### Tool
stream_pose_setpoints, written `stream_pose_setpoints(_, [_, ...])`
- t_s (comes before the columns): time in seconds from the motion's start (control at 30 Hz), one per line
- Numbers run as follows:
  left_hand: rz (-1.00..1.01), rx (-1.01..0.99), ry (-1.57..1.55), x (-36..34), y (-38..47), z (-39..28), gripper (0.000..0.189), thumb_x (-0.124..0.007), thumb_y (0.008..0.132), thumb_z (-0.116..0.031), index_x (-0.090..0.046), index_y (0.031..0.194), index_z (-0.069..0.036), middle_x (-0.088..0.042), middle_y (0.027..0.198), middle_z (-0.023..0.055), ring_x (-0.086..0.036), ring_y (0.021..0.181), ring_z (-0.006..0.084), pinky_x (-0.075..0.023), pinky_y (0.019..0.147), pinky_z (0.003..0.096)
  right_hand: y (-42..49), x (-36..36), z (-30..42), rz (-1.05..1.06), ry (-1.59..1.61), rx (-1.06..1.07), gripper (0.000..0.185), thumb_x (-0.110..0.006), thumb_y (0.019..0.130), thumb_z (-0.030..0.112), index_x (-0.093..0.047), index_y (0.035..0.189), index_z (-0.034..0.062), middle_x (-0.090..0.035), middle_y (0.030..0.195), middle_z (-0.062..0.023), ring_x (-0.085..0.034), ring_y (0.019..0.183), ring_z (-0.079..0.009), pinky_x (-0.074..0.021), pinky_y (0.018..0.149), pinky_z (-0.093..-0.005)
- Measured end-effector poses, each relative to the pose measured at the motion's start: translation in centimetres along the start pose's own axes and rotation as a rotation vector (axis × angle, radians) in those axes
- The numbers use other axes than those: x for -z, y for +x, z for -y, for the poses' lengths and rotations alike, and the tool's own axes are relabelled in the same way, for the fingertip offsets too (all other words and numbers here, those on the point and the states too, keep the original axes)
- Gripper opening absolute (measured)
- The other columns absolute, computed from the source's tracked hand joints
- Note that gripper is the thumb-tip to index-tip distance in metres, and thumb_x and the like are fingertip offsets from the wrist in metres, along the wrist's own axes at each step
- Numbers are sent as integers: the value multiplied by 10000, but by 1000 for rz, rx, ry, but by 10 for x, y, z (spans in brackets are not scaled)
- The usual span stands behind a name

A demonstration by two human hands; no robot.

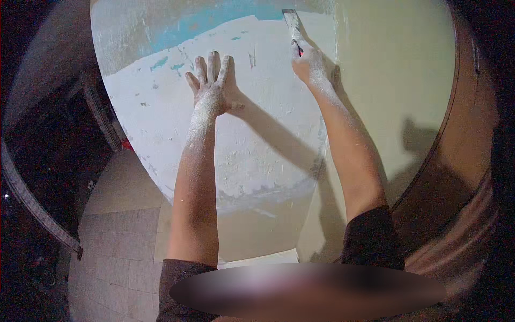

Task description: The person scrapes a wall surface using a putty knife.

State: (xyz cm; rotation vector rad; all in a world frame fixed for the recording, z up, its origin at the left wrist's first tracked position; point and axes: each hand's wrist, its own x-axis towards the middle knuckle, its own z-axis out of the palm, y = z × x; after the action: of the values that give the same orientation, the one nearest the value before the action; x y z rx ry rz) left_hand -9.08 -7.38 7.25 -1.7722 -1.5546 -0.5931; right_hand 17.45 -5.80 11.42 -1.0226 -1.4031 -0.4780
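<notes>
My left hand [211, 86] lies flat against a wall [265, 120] coated with white filler, its fingers spread and dusted with white powder. To the upper right, my right hand [309, 62] grips a putty knife [293, 26] with a whitened blade, pointing up along the wall. The blade's end sits at the border between the white coat and a blue patch [225, 24] of older paint. Small blue spots and grey marks show through the white coat near my left hand. White dust also covers both wrists.
A yellowish wall section [374, 80] adjoins on the right, with a dark curved edge beyond it. Grey floor tiles [132, 249] lie at lower left, near a curved frame [36, 205]. A white strip [261, 258] runs along the wall's foot. A small red thing [126, 144] shows left of the wall.
</notes>
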Motion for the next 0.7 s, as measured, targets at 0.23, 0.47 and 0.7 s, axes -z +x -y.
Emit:
stream_pose_setpoints(0.23, [56, 7, -14, 11, -1, -4, 1439, -901, 552, -638, 5, 1626, -331, 67, 1704, 101, 88, 1538, 449, -16, 1174, 743, -6, 6, -8, 67, -39, -66, 368, -537, 983, 355, -675, 1233, 122, -689, 1009, -269, -668, 944, -459, -527, 825, -525])
stream_pose_setpoints(0.47, [15, -5, -131, 4, -9, -2, 1416, -929, 556, -571, -37, 1629, -329, 61, 1705, 91, 92, 1537, 454, -8, 1181, 733, -25, 11, -10, 105, -169, -80, 422, -536, 979, 312, -591, 1374, 175, -694, 957, -254, -685, 904, -425, -542, 781, -513])
stream_pose_setpoints(0.7, [51, 4, -96, 5, -5, -4, 1367, -918, 590, -560, -56, 1627, -340, 73, 1704, 102, 118, 1535, 451, 13, 1176, 729, -10, 10, -5, 33, -103, -70, 334, -535, 986, 309, -667, 1186, 78, -691, 904, -267, -681, 874, -451, -536, 797, -534])
